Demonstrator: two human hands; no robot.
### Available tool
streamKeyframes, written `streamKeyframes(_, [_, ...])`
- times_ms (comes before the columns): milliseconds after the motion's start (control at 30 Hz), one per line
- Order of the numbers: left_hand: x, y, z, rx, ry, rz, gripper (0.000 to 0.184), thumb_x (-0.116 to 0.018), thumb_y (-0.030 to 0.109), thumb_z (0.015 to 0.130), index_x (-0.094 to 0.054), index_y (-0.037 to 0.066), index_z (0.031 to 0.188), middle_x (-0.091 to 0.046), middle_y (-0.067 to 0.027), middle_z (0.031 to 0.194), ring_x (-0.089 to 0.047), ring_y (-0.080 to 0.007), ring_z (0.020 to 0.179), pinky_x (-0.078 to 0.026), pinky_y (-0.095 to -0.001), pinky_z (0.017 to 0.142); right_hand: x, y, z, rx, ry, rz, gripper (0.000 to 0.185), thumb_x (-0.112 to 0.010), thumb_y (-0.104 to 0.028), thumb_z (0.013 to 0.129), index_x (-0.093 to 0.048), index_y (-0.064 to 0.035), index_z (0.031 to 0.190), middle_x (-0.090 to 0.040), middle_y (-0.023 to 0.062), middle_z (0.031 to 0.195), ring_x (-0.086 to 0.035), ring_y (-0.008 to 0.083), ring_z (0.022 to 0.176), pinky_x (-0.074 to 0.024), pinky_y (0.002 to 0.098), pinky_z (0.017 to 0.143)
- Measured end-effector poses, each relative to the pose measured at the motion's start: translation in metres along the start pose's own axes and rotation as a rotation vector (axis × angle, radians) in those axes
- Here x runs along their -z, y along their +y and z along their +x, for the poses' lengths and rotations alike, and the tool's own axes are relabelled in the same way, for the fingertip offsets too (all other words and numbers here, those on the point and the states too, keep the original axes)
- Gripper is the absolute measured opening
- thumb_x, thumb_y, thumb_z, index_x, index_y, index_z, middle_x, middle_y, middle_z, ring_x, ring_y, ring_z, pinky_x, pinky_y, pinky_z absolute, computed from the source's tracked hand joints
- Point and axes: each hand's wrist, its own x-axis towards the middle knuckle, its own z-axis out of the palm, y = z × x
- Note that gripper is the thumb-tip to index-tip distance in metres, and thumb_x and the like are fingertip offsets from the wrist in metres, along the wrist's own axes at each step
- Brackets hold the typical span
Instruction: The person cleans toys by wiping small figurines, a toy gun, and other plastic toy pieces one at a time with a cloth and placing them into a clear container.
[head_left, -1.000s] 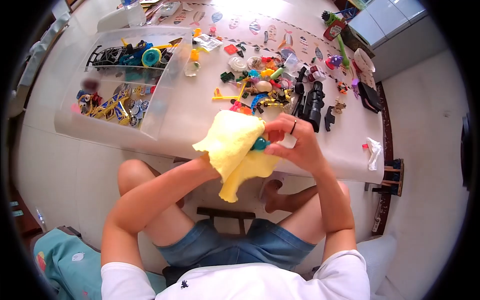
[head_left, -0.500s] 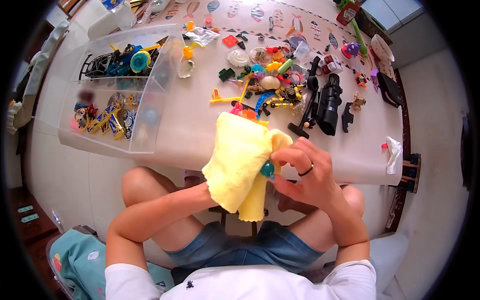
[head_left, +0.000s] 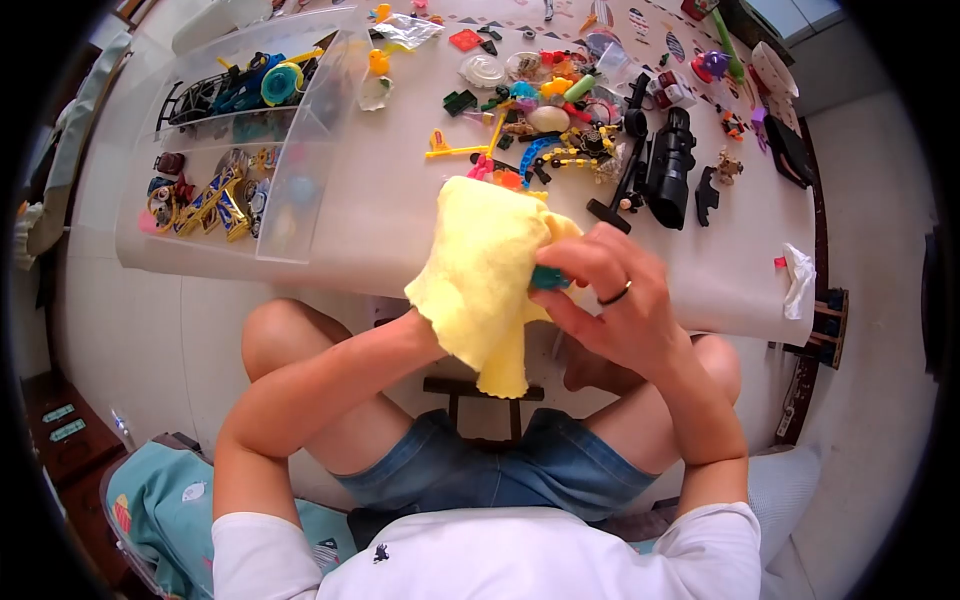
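A yellow cloth [head_left: 485,260] is draped over my left hand, hiding its fingers; only the wrist and forearm come out below. The cloth bunches at its right side against a small teal, rounded, shiny piece [head_left: 550,278], whose exact kind I cannot make out. My right hand [head_left: 610,290], with a dark ring on one finger, is closed in a pinch on this piece, thumb below and fingers above. Both hands are held in front of the table's near edge, above my lap.
A clear divided box [head_left: 285,250] with toy parts stands at the left of the table [head_left: 370,235]. Mixed small toys, a yellow toy piece [head_left: 455,150] and a black scope-like toy [head_left: 667,170] lie beyond my hands. A white plastic wrapper [head_left: 798,280] lies near the right corner.
The view has tilted down slightly. My right fingers have shifted over the teal piece, covering more of it and turning it against the cloth. The cloth still covers my left hand.
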Motion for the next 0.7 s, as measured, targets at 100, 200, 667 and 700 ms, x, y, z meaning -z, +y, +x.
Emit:
streamKeyframes(100, [-0.026, -0.018, -0.021, 0.230, 0.179, -1.005, 0.044, -0.057, 0.014, 0.084, -0.039, 0.006, 0.122, -0.047, -0.0060, 0.114, -0.048, -0.0141, 0.102, -0.040, -0.0276, 0.087, 0.000, -0.004, 0.001, 0.052, -0.023, -0.068, 0.030, -0.070, -0.007, 0.064, -0.051, -0.0073, 0.088, -0.053, 0.0048, 0.069, -0.054, 0.0201, 0.058, -0.0437, 0.0291, 0.049])
streamKeyframes(200, [-0.028, -0.013, -0.021, 0.085, 0.153, -0.901, 0.038, -0.058, 0.014, 0.081, -0.044, 0.006, 0.116, -0.050, -0.0086, 0.104, -0.050, -0.0176, 0.092, -0.042, -0.0304, 0.079, -0.004, -0.005, -0.001, -0.107, 0.080, 0.056, 0.024, -0.070, -0.011, 0.067, -0.051, -0.0066, 0.082, -0.051, 0.0041, 0.061, -0.052, 0.0192, 0.051, -0.0427, 0.0283, 0.045])
streamKeyframes(667, [-0.022, -0.019, -0.013, 0.105, 0.111, -0.195, 0.046, -0.062, 0.012, 0.078, -0.042, 0.006, 0.120, -0.049, -0.0065, 0.110, -0.047, -0.0161, 0.103, -0.038, -0.0281, 0.088, -0.007, 0.005, 0.001, 0.176, -0.003, -0.158, 0.025, -0.069, -0.016, 0.066, -0.052, -0.0058, 0.081, -0.053, 0.0066, 0.075, -0.053, 0.0210, 0.059, -0.0441, 0.0296, 0.049])
streamKeyframes(700, [-0.019, -0.018, -0.004, 0.128, 0.109, -0.198, 0.045, -0.062, 0.011, 0.077, -0.044, 0.006, 0.117, -0.050, -0.0062, 0.108, -0.047, -0.0166, 0.100, -0.039, -0.0283, 0.086, -0.003, 0.009, 0.003, 0.243, -0.005, -0.209, 0.026, -0.069, -0.015, 0.064, -0.052, -0.0062, 0.081, -0.053, 0.0065, 0.077, -0.054, 0.0210, 0.060, -0.0445, 0.0293, 0.049])
